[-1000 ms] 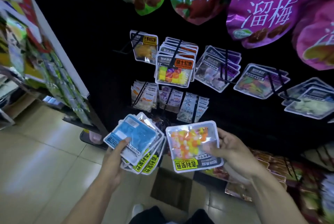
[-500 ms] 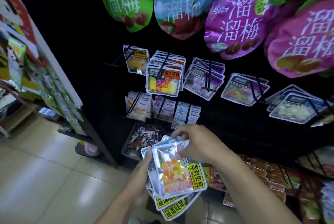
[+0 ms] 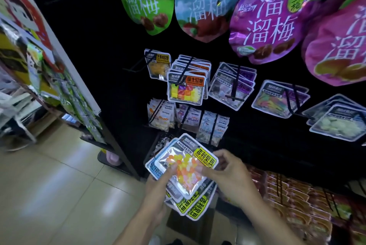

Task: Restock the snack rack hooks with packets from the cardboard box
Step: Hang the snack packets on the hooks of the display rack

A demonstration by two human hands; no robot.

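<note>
My left hand [image 3: 156, 187] grips a fanned stack [image 3: 190, 203] of candy packets from below, thumb lying across the clear window of the top packet [image 3: 186, 167]. My right hand [image 3: 227, 173] pinches that top packet by its right edge, just beside the yellow label, fingers curled around the border. The top packet faces up, showing orange, yellow and white sweets; under it the others spread out, two yellow labels poking from the lower edge and a blue-edged packet [image 3: 152, 167] showing at the left.

The stack is in front of the lower part of the dark rack [image 3: 122, 37], below the hooks. On the hooks above, a row of matching flat packets hangs: a single yellow-filled one [image 3: 158, 64], a thick bunch with multicoloured cubes [image 3: 186, 86], a purple-labelled bunch [image 3: 231, 86], then a pair with gummy shapes [image 3: 279, 98] and pale sweets [image 3: 336, 124] at the far right. Smaller white sachets [image 3: 188, 120] hang in the next row down, just above my hands. Big plum bags [image 3: 265, 15] in green, blue, purple and pink hang along the top.

Orange packets [image 3: 297, 205] fill a low shelf at the right. A second rack [image 3: 39, 52] stands at the left over a tiled floor [image 3: 49, 185]. Under the stack, near my feet, is a dark brown shape that may be the box, but I cannot tell.
</note>
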